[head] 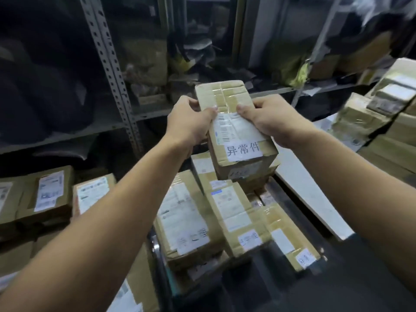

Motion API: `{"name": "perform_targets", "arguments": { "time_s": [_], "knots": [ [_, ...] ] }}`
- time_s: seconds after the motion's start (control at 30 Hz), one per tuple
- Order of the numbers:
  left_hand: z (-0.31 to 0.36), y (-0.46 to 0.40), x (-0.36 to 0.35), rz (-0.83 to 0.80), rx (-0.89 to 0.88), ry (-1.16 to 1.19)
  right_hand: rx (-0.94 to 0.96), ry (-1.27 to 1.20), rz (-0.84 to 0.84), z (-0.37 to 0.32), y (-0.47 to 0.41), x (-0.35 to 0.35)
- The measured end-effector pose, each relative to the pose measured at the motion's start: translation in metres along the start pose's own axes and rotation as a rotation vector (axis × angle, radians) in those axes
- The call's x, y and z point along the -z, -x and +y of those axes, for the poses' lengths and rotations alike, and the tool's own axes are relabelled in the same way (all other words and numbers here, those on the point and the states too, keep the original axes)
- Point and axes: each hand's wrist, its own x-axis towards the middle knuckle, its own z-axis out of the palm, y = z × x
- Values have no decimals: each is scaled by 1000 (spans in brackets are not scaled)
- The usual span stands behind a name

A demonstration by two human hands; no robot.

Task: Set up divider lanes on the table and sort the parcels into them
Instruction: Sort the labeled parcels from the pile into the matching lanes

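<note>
Head view, single entry.

Item: brown cardboard parcel, oblong, taped along its top seam, bearing a white barcode label and a white handwritten slip. Held in the air in front of the grey perforated-steel shelving, above the pile of taped brown cardboard boxes with white labels that lies below the arms.

Holders: left hand grips the parcel's left long edge, thumb pressed on the top face, remaining fingers curled round the side. Right hand grips the opposite long edge in the same way, thumb on top near the barcode label; its other fingers go underneath, out of sight.

Orientation: long axis runs away from the person, far end tilted up, near end with the slip facing the camera. Both hands sit about midway along the parcel, equally near.

Surroundings: further cardboard boxes stacked at right and at lower left; a pale flat board lies right of the pile, possibly a divider.

Judgement: the slip is being read; the lane choice follows from it, and either hand could carry the parcel alone.
</note>
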Motion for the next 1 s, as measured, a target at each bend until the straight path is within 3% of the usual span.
{"name": "perform_targets", "arguments": {
  "time_s": [0.5,0.73,1.0],
  "knots": [
    [-58,6,-168,-161,187,-247,-180,90,-115,157,-15,96],
    [-101,21,-204,-277,312,-379,-289,32,-131,230,10,99],
    [-122,24,-211,-188,346,-503,-444,5,-177,311,38,75]
  ]
}}
